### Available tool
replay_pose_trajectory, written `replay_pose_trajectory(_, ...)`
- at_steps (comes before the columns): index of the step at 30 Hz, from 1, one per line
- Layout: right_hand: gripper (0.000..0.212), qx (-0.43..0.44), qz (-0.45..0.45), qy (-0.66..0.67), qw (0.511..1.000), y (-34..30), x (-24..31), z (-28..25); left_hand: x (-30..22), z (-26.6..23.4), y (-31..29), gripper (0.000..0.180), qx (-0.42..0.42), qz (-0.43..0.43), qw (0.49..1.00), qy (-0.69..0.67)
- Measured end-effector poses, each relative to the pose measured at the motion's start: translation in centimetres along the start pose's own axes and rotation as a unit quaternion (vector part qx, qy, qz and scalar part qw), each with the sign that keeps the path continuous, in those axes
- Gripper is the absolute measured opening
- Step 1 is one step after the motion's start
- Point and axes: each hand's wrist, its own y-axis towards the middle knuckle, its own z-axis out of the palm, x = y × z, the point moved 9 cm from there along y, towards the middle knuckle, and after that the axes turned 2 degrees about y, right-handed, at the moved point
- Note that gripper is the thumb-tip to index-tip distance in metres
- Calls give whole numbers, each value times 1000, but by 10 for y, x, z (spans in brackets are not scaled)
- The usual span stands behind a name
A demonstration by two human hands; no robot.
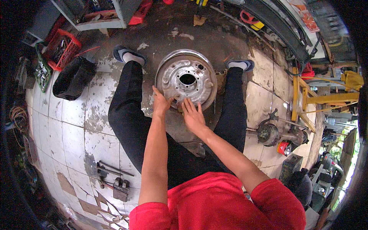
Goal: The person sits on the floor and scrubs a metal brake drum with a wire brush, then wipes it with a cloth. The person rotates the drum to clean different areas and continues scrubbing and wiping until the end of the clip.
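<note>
A round bare-metal plate (pixel 199 84), much like a brake backing plate, faces up between my feet. It has a dark central hole ringed by small bolt holes, and a raised shiny rim along its far side. My left hand (pixel 161 102) grips its near-left edge, thumb on the face and a finger along the outer rim. The fingers of my right hand (pixel 193 115) lie stretched and slightly apart on its near edge. What lies under the plate is hidden.
A red crate (pixel 69 48) and a black bucket-like container (pixel 73 80) are at far left. Long-handled tools (pixel 115 180) lie on the tiles at near left. A greasy metal hub assembly (pixel 268 134) and a red can (pixel 284 148) stand to the right, near a yellow frame (pixel 304 97).
</note>
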Motion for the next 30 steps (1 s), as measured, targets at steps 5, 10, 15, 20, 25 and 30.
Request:
replay_pose_trajectory(5, 53, -30, 80, 75, 994, 30, -4, -15, 4, -1, 0, 122, -11, 6, 1000, 20)
replay_pose_trajectory(10, 52, -21, 60, 69, 996, 26, 2, -18, 23, 12, 15, 123, -6, -4, 1000, -30)
replay_pose_trajectory(15, 52, 34, -8, 16, 999, -3, 0, -10, 11, 15, 10, 124, 17, -18, 999, -25)
replay_pose_trajectory(20, 51, -27, 55, 75, 995, 29, -19, -15, 10, 9, 7, 123, 34, -37, 998, -31)
replay_pose_trajectory(25, 52, 21, 48, 34, 998, 38, -16, -9, 3, 2, 5, 124, 6, -20, 1000, -9)
replay_pose_trajectory(30, 53, 75, -11, -14, 997, 4, -1, -4, 6, 4, 5, 123, 10, -30, 999, -4)
